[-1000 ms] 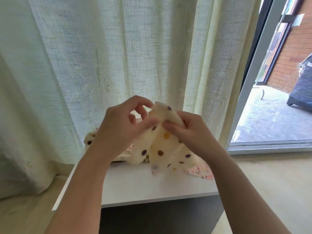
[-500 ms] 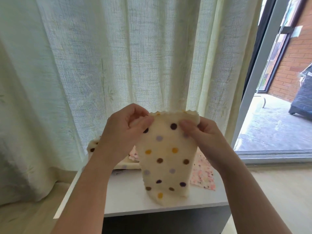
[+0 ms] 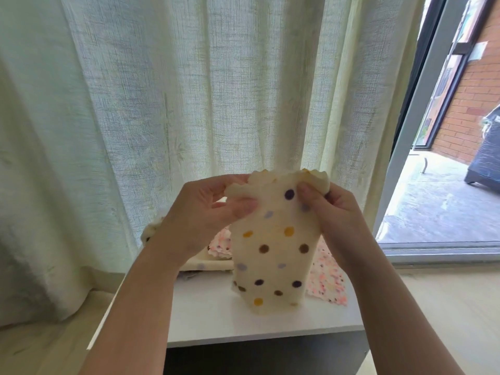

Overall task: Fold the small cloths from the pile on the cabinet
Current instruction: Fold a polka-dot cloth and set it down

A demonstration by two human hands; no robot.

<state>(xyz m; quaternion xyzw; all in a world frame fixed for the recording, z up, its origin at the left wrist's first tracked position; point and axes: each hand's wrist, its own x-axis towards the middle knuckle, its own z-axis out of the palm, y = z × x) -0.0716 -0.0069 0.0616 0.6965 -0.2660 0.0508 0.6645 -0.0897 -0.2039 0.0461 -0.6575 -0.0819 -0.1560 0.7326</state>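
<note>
Head camera footage is filled at its centre by a cream dotted cloth (image 3: 273, 250), spotted in purple, yellow and brown, which is held up by its scalloped top edge above the white cabinet (image 3: 211, 315). The upper left corner is pinched between the thumb and fingers of the left hand (image 3: 200, 220). The upper right corner is pinched in the same way by the right hand (image 3: 332, 212), with the thumb pressed on the front face. The cloth is hung down between the two hands, and its lower edge is seen low over the cabinet top (whether it touches cannot be told). Behind it, toward the back of the cabinet, the rest of the pile (image 3: 205, 263) is laid: another cream spotted piece at the left, partly hidden by the left wrist, and a pink speckled cloth (image 3: 328, 280) at the right. A pale sheer curtain (image 3: 189, 90) is hung behind the cabinet. At the right a door frame (image 3: 400, 147) is seen, with a brick wall (image 3: 470, 104) outside.
</note>
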